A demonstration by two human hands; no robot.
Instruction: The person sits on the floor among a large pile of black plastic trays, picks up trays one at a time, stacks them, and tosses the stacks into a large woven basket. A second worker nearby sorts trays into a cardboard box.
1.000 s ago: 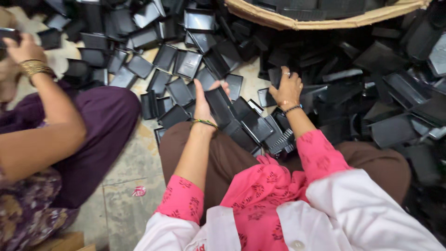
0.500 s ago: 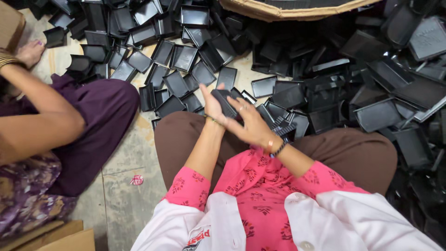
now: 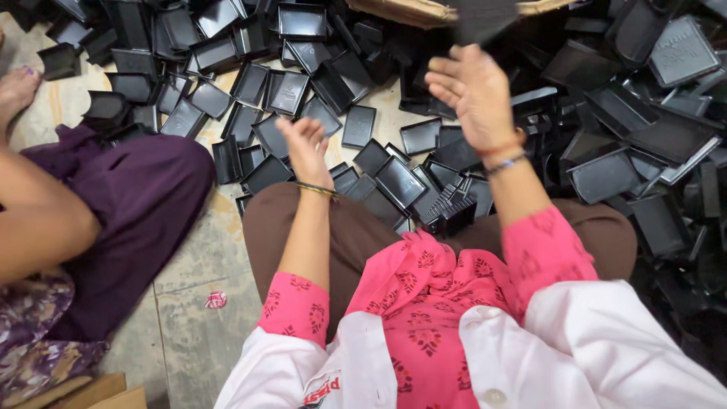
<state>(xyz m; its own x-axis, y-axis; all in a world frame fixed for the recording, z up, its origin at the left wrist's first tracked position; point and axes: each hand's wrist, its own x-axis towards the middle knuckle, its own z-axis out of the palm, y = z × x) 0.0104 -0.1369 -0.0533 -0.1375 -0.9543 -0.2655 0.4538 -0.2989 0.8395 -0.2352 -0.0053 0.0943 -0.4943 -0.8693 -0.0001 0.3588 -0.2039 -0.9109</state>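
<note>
Black tray (image 3: pixel 485 17) gone from hands, now airborne; right hand (image 3: pixel 473 91) raised, empty, fingers spread; left hand (image 3: pixel 307 148) loose, empty.

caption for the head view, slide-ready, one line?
Seated person's open left hand and right hand raised empty above a heap of black plastic trays on the floor.

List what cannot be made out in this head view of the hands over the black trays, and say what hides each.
- Dark piece above the right hand: motion-blurred, shape unclear.
- Basket: cut off by the top edge.
- Floor under the tray heap: covered by trays.
- Left hand: palm faces away, so any contents are hidden.
- Neighbouring person: cut off at the left edge.
</note>
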